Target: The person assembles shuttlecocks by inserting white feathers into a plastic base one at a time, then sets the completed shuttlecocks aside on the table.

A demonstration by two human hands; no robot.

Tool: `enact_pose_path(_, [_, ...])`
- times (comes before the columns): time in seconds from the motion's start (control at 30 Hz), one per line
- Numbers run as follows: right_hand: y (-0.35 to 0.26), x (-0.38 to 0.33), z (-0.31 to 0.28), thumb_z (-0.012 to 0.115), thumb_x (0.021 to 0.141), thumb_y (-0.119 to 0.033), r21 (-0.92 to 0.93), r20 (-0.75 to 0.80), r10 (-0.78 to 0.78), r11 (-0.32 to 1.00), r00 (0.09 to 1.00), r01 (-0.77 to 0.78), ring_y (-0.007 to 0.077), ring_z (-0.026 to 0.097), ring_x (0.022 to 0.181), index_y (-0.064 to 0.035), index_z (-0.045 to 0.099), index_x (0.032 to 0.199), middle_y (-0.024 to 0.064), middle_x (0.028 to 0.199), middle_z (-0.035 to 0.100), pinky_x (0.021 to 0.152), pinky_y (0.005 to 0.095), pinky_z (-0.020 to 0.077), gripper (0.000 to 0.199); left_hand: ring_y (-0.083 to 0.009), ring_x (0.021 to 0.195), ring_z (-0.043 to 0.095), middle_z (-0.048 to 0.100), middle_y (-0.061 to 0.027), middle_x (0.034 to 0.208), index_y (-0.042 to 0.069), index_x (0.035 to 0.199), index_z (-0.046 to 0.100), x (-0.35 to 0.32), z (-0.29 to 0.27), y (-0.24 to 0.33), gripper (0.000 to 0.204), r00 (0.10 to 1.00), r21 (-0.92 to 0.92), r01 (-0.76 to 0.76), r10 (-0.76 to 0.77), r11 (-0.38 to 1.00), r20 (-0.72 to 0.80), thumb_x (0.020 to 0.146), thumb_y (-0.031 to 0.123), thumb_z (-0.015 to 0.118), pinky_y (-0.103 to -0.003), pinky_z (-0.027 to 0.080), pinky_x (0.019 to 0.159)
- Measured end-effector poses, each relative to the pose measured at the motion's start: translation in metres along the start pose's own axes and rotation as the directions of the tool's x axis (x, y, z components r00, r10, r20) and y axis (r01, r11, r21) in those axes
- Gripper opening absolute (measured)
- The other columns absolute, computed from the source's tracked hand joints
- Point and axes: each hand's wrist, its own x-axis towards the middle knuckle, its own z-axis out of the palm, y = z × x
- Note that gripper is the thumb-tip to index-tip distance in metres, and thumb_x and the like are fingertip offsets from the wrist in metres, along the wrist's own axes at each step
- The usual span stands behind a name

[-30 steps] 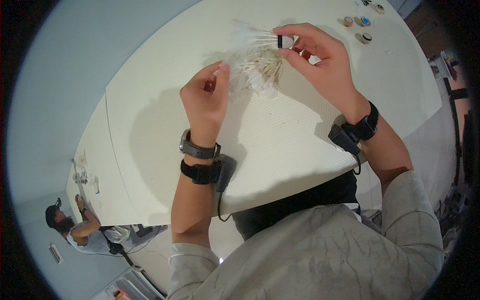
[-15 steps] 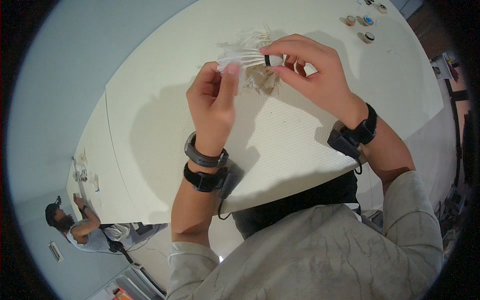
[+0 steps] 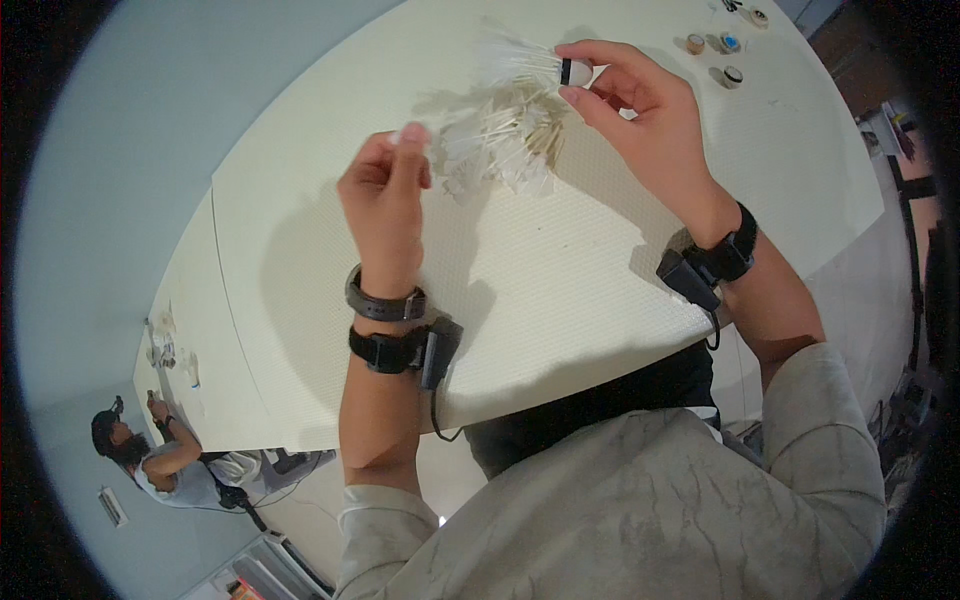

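My right hand (image 3: 648,110) pinches a white feather shuttlecock (image 3: 575,72) by its rounded base, between thumb and fingers. The black band round the base shows, and the feathers point left, blurred. Below it on the table lies a loose pile of white feathers (image 3: 510,140) with pale quills. To the left of this pile, apart from the shuttlecock, my left hand (image 3: 385,195) is closed, thumb pressed against the bent fingers. A small whitish bit shows at its fingertips; what it is I cannot make out.
The pale textured table (image 3: 560,290) has a curved edge. Several small tape rolls (image 3: 730,42) lie at the far right. At the far left another person (image 3: 150,450) sits by the table with small items before them. Black straps and cabled boxes (image 3: 690,280) sit on my wrists.
My left hand has come away from the shuttlecock's feathers, toward the left. My right hand has carried the shuttlecock up and slightly right, uncovering more of the feather pile.
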Motion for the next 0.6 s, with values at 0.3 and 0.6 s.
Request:
enact_pose_path(0.3, [-0.005, 0.002, 0.005, 0.07, 0.095, -0.004, 0.36, 0.049, 0.072, 0.929, 0.996, -0.085, 0.0087, 0.068, 0.092, -0.0078, 0.067, 0.13, 0.0042, 0.105, 0.07, 0.078, 0.0213, 0.0573, 0.035, -0.001, 0.062, 0.042, 0.051, 0.0087, 0.067, 0.0, 0.101, 0.073, -0.004, 0.011, -0.008, 0.021, 0.997, 0.38, -0.064, 0.043, 0.923, 0.062, 0.099, 0.021, 0.072, -0.02, 0.031, 0.054])
enact_pose_path(0.6, [-0.006, -0.002, 0.005, 0.069, 0.096, -0.004, 0.299, 0.069, -0.034, 0.954, 0.997, 0.012, 0.0118, 0.066, 0.105, -0.0081, 0.07, 0.124, 0.0022, 0.123, 0.069, 0.087, 0.0248, 0.0572, 0.029, -0.0009, 0.06, 0.033, 0.052, 0.0047, 0.074, 0.002, 0.113, 0.065, -0.018, 0.02, 0.013, 0.024, 0.958, 0.183, -0.284, 0.285, 0.941, 0.023, 0.107, 0.023, 0.057, -0.021, 0.026, 0.052])
